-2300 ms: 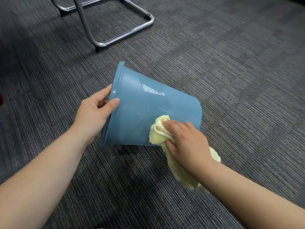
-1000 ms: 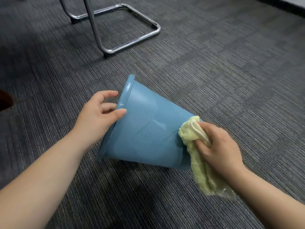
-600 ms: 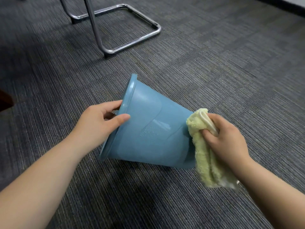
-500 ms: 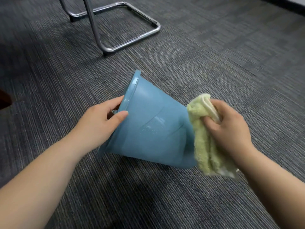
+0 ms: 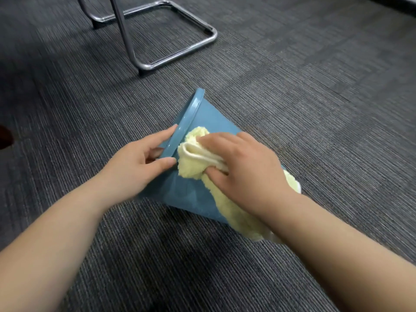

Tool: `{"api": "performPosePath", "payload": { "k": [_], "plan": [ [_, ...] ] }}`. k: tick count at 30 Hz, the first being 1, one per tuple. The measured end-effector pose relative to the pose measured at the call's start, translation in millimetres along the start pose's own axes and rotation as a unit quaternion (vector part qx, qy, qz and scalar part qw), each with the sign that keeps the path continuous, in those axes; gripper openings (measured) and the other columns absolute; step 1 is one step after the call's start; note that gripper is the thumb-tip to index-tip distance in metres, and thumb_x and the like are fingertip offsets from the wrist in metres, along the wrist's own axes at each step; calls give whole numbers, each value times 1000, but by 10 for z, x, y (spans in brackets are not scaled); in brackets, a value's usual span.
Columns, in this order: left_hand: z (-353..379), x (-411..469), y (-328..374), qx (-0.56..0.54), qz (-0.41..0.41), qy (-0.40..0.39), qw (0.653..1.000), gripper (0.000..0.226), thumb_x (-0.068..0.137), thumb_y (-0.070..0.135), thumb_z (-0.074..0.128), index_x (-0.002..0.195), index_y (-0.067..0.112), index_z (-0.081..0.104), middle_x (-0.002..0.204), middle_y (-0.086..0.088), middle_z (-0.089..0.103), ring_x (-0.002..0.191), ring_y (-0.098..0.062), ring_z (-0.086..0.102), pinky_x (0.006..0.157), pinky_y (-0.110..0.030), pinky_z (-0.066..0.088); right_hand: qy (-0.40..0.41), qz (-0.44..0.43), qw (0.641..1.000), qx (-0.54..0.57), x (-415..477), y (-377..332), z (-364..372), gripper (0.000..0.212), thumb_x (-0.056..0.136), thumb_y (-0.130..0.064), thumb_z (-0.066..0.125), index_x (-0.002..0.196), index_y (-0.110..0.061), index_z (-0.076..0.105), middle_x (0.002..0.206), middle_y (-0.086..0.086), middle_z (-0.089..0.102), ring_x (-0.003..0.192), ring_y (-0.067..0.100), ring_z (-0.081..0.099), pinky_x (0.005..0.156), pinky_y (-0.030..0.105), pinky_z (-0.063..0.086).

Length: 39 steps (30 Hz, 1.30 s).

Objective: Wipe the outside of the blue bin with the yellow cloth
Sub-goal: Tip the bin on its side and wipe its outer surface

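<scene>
The blue bin lies tipped on its side on the carpet, its rim facing left and away from me. My left hand grips the rim, thumb on the outside and fingers inside the opening. My right hand is shut on the bunched yellow cloth and presses it onto the bin's outer wall right beside the rim. The cloth's loose tail hangs under my right wrist and covers the bin's base end, which is mostly hidden by hand and cloth.
Grey striped carpet covers the whole floor. A chrome tubular chair base stands behind the bin at the upper left. A dark reddish object shows at the left edge.
My right hand has carried the cloth from the bin's base end, lifted off briefly, then set it down on the wall beside the rim. My left hand has kept hold of the rim.
</scene>
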<state>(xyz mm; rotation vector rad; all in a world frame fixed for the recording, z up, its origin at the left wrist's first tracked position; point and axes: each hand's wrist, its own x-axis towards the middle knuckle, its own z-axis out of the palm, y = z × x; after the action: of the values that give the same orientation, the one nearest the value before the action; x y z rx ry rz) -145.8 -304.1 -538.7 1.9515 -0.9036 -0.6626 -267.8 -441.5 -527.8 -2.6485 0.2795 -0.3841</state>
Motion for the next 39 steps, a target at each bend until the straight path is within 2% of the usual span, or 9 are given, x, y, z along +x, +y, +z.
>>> {"api": "performPosePath", "payload": {
  "k": [2,6,9,12,15,19,27,33,39],
  "plan": [
    [15,4,-20,-15,3,32,999,51,80,12,58,107,53,44,80,30,66,79,16,58,73,0,42,8,29,1000,-3,40,100,-27,36,77,-23,56,113,-26,52,115,-6,60,96,24,48,66,31,34],
    [91,19,2,-14,24,71,997,50,76,10,63,105,48,49,94,18,62,76,10,59,74,-1,43,58,125,990,-10,95,312,-88,33,79,-25,54,111,-28,51,114,-6,59,99,25,48,66,29,30],
    [91,35,-8,-16,29,77,996,49,76,8,63,105,46,51,97,12,64,82,0,61,81,-10,46,59,76,995,-20,20,194,-33,34,76,-21,58,109,-22,54,116,-3,60,94,27,48,63,30,29],
    [52,59,-55,-12,19,81,996,48,76,9,63,105,45,52,99,6,65,88,-13,60,87,-19,47,-6,18,1000,25,-55,31,42,35,74,-19,59,109,-24,55,113,-4,62,93,28,50,70,35,42],
    [49,67,-89,-23,16,85,996,47,76,9,63,103,46,53,96,12,64,85,-7,60,84,-13,45,-23,37,999,8,-51,123,44,36,76,-23,55,112,-28,52,115,-6,60,98,25,48,73,34,39],
    [77,69,-115,-42,9,92,995,47,76,9,63,103,46,52,95,18,62,79,8,58,83,-8,45,19,144,989,-39,33,449,-42,34,79,-24,53,113,-27,51,116,-3,58,102,26,47,70,32,36],
    [52,85,-154,-55,-6,108,993,45,76,14,63,102,49,53,87,30,64,80,14,59,82,-10,47,4,26,1000,-5,-142,138,125,33,69,-16,64,102,-22,60,102,1,67,79,32,56,59,38,47],
    [144,121,-68,-105,-3,110,988,50,76,7,61,115,35,48,91,18,63,76,15,59,72,-4,46,12,173,985,-17,-33,509,-7,27,79,-27,52,106,-26,53,109,0,60,100,26,51,72,34,40],
    [184,166,-38,-141,2,113,984,46,77,6,58,110,36,52,77,26,68,75,14,60,67,-4,46,-17,95,994,51,-235,302,70,33,73,-27,58,106,-24,56,112,-2,60,102,24,51,76,31,39]
  ]
}}
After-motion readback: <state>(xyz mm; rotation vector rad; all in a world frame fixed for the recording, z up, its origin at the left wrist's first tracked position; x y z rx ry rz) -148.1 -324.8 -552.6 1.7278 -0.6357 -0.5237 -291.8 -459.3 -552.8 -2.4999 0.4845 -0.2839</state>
